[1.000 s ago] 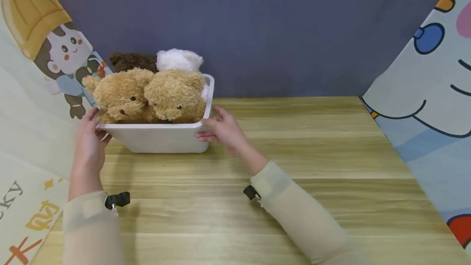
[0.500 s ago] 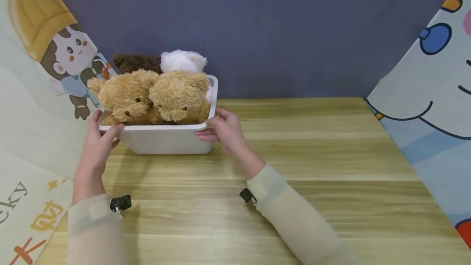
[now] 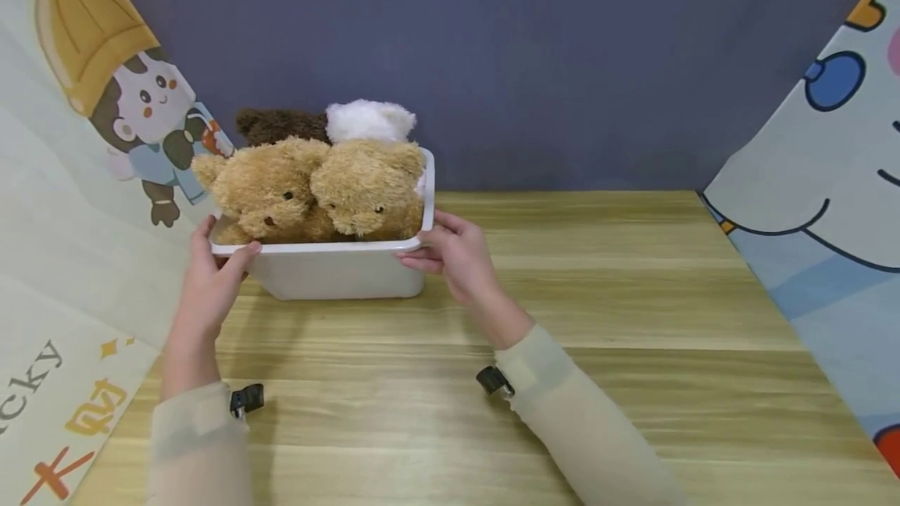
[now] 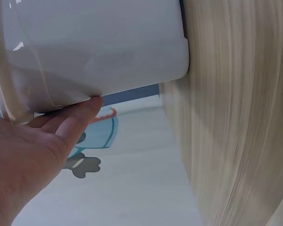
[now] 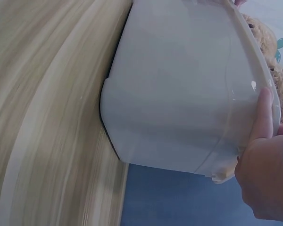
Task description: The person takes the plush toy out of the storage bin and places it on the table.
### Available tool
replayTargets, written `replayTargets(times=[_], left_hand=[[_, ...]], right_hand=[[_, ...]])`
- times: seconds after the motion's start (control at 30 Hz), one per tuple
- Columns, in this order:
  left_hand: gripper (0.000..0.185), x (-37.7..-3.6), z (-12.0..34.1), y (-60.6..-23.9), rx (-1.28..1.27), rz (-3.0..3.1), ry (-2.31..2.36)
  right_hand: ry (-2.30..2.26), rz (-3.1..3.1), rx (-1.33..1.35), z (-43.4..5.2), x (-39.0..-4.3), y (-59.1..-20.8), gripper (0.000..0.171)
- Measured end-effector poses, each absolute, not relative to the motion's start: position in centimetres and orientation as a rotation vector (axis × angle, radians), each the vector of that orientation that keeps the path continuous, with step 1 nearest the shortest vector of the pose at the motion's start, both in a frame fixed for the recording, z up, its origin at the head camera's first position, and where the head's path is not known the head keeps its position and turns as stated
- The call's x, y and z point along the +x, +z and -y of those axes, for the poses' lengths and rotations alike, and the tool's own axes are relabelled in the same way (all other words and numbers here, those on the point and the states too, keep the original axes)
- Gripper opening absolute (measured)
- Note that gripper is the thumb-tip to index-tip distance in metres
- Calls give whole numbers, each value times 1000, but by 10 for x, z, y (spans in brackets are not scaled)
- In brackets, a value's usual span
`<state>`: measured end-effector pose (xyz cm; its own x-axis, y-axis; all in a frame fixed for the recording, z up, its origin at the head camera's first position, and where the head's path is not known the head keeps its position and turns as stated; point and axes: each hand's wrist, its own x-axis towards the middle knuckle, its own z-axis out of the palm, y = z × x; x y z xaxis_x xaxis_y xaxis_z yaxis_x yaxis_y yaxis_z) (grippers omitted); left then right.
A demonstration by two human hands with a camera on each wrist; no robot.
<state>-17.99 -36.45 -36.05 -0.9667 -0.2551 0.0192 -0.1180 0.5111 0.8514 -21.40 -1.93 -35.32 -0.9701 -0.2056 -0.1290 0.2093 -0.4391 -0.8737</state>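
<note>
Both hands now grip the white plastic bin (image 3: 337, 272) by its rim: left hand (image 3: 214, 287) closed in, right hand (image 3: 457, 256) unchanged. Bin, holding teddy bears (image 3: 316, 190), sits at the worktop (image 3: 562, 381) far-left corner, fingers clamped, apparently ready for lifting.

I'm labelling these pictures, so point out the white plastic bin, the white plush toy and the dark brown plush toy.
white plastic bin (image 3: 337, 276), head view, front wall
white plush toy (image 3: 369, 120), head view, top
dark brown plush toy (image 3: 281, 125), head view, top

cream sleeves (image 3: 576, 404), black wrist clips (image 3: 248, 399)
</note>
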Motion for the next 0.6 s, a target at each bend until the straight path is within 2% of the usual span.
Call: replayTargets(times=[0.4,0.6], left_hand=[[98,-181,366,-364,258,2600,-1567],[99,-183,373,-361,238,2649,-1496]], right_hand=[[-2426,-1530,14,13,-213,-355,57],[-2084,-1901,-77,1,-222,-339,64]])
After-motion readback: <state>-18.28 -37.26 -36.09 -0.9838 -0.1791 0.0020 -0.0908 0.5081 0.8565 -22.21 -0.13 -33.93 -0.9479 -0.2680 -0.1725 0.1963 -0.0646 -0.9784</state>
